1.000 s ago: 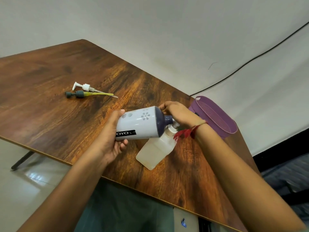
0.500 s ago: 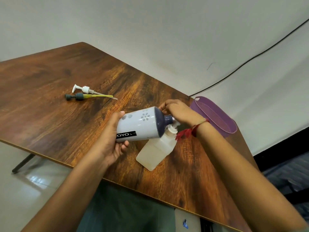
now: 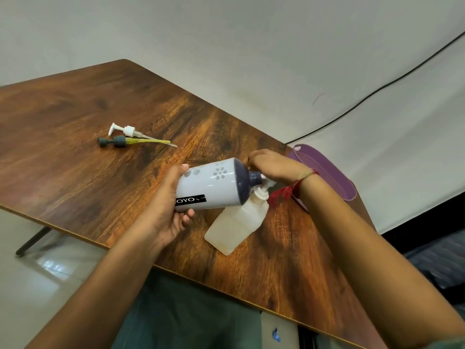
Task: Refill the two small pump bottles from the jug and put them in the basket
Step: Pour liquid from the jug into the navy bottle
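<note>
My left hand (image 3: pixel 168 210) grips the base of a white pump bottle (image 3: pixel 211 185) with a navy top and an OYO label. The bottle lies almost level, its open neck pointing right and slightly down. That neck meets the white mouth of a translucent square bottle (image 3: pixel 235 226), which leans with its bottom on the table. My right hand (image 3: pixel 274 167) curls over the point where the two necks meet and holds the translucent bottle's top. A purple basket (image 3: pixel 329 172) stands just behind my right wrist at the table's right edge.
Two loose pump heads lie on the wooden table (image 3: pixel 75 117) at the far left: a white pump (image 3: pixel 125 131) and a grey pump (image 3: pixel 118 141) with a yellow tube. The table's near edge runs just below my forearms. A black cable crosses the wall behind.
Both hands keep their grips and the bottles stay neck to neck. The white bottle's neck has dipped slightly. The view has shifted a little.
</note>
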